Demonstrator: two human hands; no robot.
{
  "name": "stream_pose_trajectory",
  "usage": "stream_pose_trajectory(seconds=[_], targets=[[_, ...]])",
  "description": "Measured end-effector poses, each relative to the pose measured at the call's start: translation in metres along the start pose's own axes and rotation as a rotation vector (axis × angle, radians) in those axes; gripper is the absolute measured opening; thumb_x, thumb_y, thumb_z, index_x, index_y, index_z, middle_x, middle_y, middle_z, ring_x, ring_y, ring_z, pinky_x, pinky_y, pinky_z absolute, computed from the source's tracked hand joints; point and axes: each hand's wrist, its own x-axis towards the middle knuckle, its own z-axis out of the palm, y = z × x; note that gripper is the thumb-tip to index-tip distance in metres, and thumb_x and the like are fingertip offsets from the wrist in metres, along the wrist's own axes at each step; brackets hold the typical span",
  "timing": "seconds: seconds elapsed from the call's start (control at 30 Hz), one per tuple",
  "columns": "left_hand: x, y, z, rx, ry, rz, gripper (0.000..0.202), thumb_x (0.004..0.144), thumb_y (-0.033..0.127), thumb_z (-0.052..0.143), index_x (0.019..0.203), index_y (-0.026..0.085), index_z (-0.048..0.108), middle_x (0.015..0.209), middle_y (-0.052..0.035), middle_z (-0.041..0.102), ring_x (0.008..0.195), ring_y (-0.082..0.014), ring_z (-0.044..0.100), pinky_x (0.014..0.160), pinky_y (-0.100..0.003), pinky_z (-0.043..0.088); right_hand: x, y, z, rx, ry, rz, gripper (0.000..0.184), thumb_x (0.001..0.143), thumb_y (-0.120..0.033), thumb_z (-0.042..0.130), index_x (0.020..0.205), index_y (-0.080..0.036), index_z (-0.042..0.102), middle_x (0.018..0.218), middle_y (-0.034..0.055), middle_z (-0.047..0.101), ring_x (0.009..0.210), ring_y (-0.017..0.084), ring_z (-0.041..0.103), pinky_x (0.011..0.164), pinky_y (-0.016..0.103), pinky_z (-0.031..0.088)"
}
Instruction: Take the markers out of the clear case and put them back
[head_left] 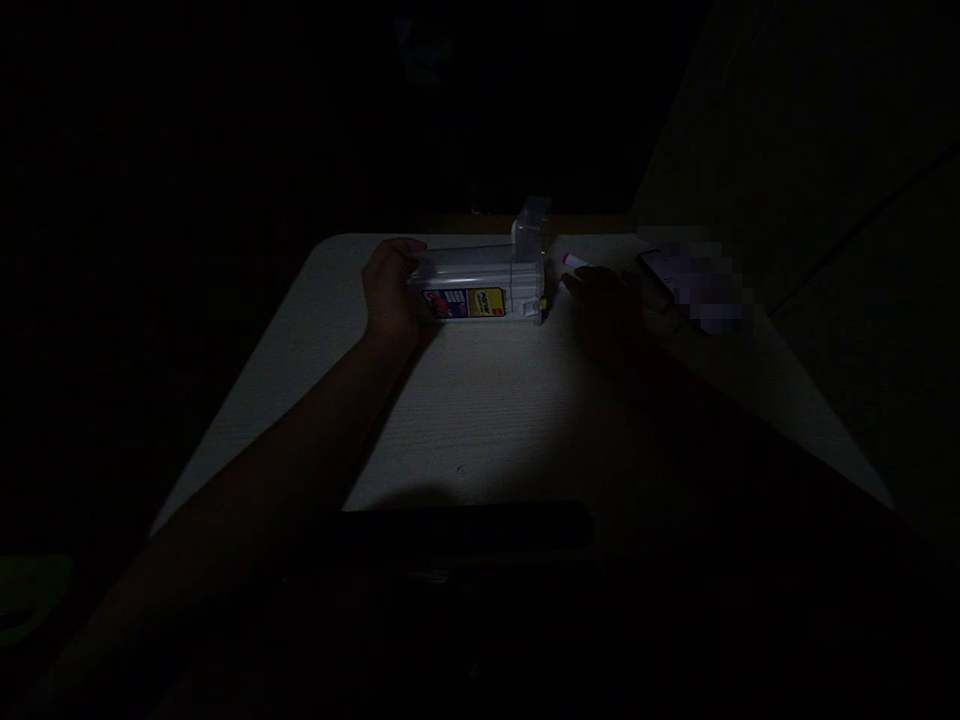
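Observation:
My left hand (pixel 391 290) is wrapped round the closed end of a clear plastic marker case (pixel 476 268), which lies on its side on the white table. A yellow and blue label faces me, and its transparent lid (pixel 533 225) stands up at the right end. Something small and yellow shows at the case's opening. To the right, in deep shadow, my right hand (pixel 609 305) has its fingers bent at a white marker with a pink end (pixel 576 260). The marker points toward the case, its other end hidden by the fingers.
A phone (pixel 694 290) with a lit, blurred screen lies to the right of my right hand. The white tabletop (pixel 465 410) has rounded corners. A dark bar-shaped thing (pixel 480 527) crosses its near edge. Surroundings are almost black.

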Motion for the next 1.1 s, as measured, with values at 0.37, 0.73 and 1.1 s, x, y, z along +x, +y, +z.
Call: stream_pose_trajectory(seconds=[0.37, 0.73, 1.1], targets=[[-0.002, 0.003, 0.003, 0.011, 0.063, 0.009, 0.012, 0.078, 0.013, 0.052, 0.07, 0.017, 0.06, 0.076, -0.0052, 0.054, 0.069, -0.0158, 0.046, 0.066, -0.032, 0.035, 0.001, -0.006, -0.001, 0.235, 0.172, -0.251, 0.05, 0.097, -0.017, 0.035, 0.141, -0.019, 0.057, 0.147, 0.0124, 0.058, 0.138, 0.027, 0.05, 0.117, 0.048, 0.039], [-0.002, 0.001, 0.002, 0.004, 0.031, -0.001, 0.009, 0.079, 0.023, 0.057, 0.072, 0.019, 0.058, 0.073, -0.0048, 0.051, 0.066, -0.016, 0.044, 0.062, -0.033, 0.032, 0.009, -0.002, 0.007, 0.388, 0.117, -0.282, 0.04, 0.099, -0.026, 0.04, 0.13, -0.019, 0.063, 0.146, 0.0107, 0.059, 0.137, 0.02, 0.053, 0.119, 0.038, 0.041], [0.001, -0.002, 0.0, 0.002, 0.048, 0.001, 0.008, 0.077, 0.017, 0.055, 0.071, 0.02, 0.06, 0.072, -0.0044, 0.056, 0.072, -0.0159, 0.046, 0.061, -0.029, 0.036, 0.002, 0.0, 0.002, 0.222, 0.277, -0.072, 0.034, 0.094, -0.037, 0.05, 0.12, -0.021, 0.065, 0.122, 0.0151, 0.069, 0.112, 0.03, 0.057, 0.101, 0.05, 0.043]])
